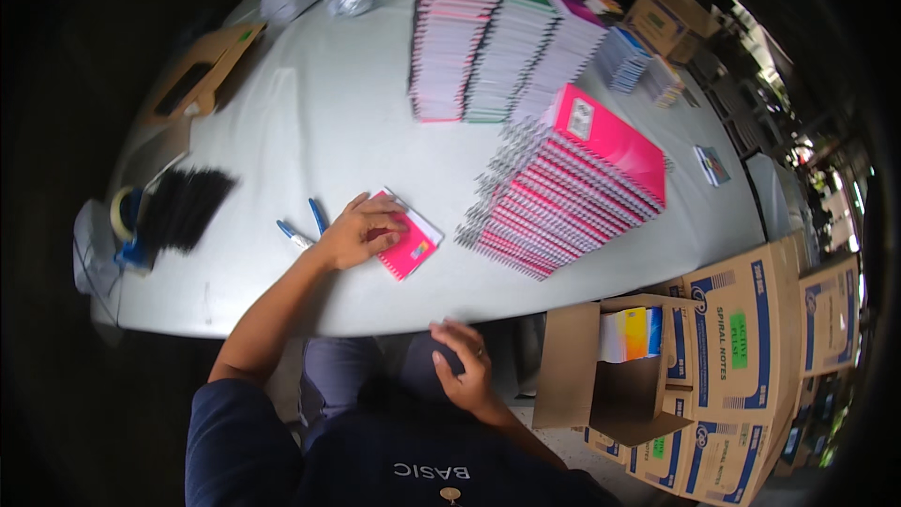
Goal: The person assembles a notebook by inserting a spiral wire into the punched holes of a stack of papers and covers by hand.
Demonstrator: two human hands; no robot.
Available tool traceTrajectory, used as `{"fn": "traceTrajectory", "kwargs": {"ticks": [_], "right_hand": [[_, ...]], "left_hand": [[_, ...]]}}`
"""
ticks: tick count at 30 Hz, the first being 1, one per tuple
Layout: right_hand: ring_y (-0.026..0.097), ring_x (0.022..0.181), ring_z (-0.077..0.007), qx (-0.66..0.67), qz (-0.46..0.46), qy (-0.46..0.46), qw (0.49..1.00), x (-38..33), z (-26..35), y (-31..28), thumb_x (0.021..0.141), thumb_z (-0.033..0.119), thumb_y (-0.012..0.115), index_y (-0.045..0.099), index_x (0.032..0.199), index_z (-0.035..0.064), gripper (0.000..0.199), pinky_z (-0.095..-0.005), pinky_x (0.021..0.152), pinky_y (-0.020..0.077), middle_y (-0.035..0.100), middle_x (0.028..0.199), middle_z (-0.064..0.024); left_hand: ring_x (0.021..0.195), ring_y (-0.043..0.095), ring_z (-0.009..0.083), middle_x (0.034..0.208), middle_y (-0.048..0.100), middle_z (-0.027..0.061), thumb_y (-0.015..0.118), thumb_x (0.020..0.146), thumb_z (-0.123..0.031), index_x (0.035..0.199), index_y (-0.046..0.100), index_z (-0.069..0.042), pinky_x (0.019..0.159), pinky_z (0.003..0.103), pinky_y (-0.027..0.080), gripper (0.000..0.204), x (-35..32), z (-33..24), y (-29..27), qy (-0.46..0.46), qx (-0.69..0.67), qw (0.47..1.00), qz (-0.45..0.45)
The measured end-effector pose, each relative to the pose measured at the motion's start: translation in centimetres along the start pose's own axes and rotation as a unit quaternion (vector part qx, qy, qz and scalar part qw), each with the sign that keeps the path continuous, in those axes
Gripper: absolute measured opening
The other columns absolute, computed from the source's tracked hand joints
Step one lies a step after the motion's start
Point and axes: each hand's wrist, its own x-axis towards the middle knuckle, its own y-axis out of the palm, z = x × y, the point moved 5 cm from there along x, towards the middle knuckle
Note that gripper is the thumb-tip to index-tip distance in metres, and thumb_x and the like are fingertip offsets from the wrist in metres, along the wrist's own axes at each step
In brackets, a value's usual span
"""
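Observation:
A small pink spiral notebook (413, 255) lies on the table near its front edge, and a white page edge shows along its right side. My left hand (364, 233) is on the notebook's upper left part, fingers bent over the cover and gripping it. Over my lap, just off the table edge, my right hand (464, 366) is empty with its fingers apart. To the notebook's right rises a tall stack of pink spiral notebooks (615, 145), fanned toward its base. Two blue pens or markers (317, 214) lie to the left of my left hand.
Red, green and purple notebook stacks (507, 47) stand at the back. At left are a black bristly bundle (188, 207), a tape dispenser (127, 221) and a cardboard piece (202, 75). An open carton (568, 357) holding colourful notebooks sits beside stacked cartons (751, 338) at lower right.

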Motion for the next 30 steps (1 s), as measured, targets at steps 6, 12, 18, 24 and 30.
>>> {"fn": "traceTrajectory", "kwargs": {"ticks": [6,12,18,24,30], "right_hand": [[0.048,0.116,-0.0297,-0.196,0.142,-0.104,0.965,3.9,0.8,6.5,0.072,0.014,0.072,0.056,0.119,0.0070,0.050,-0.0407,0.092,0.0386,0.057,0.121,-0.0094],[0.057,0.072,-0.0251,-0.091,0.080,-0.179,0.976,2.5,1.3,8.2,0.070,0.005,0.073,0.068,0.097,0.0065,0.027,-0.0338,0.065,0.0469,0.065,0.091,-0.0044],[0.058,0.066,-0.0300,-0.101,-0.065,-0.101,0.988,2.3,0.4,4.5,0.076,-0.003,0.066,0.065,0.092,-0.0030,0.015,-0.0397,0.060,0.0478,0.061,0.078,-0.0136],[0.058,0.082,-0.0305,-0.074,0.032,-0.125,0.989,2.9,1.0,7.8,0.073,0.001,0.070,0.061,0.105,-0.0001,0.034,-0.0378,0.072,0.0475,0.061,0.089,-0.0140],[0.032,0.132,-0.0263,0.111,-0.117,0.010,0.987,7.8,2.0,4.7,0.070,0.006,0.075,0.031,0.137,-0.0029,0.081,-0.0366,0.108,0.0257,0.041,0.137,-0.0169]], "left_hand": [[0.117,0.052,0.0237,0.102,0.068,0.0072,0.061,0.071,-0.012,0.063,0.063,-0.008,0.112,0.051,0.006,0.008,-4.5,1.1,-1.4,-0.034,-0.222,0.973,0.042],[0.085,0.063,0.0168,0.073,0.067,0.0044,0.060,0.075,-0.015,0.074,0.067,-0.003,0.112,0.046,0.015,0.014,-4.9,-2.7,1.1,0.012,-0.217,0.971,0.095],[0.128,0.033,0.0268,0.137,0.032,0.0169,0.059,0.087,-0.041,0.134,0.036,-0.005,0.103,0.039,0.030,0.064,-8.9,-2.7,0.4,-0.171,-0.289,0.887,-0.317],[0.095,0.054,0.0171,0.104,0.058,0.0126,0.067,0.085,-0.028,0.118,0.048,0.002,0.081,0.030,0.046,0.049,-12.8,-7.4,4.7,-0.248,-0.399,0.835,-0.286],[0.082,0.060,0.0123,0.089,0.067,0.0092,0.065,0.082,-0.001,0.101,0.062,0.002,0.076,0.026,0.048,0.019,-14.6,-8.2,-1.9,-0.119,-0.211,0.922,-0.302]]}}
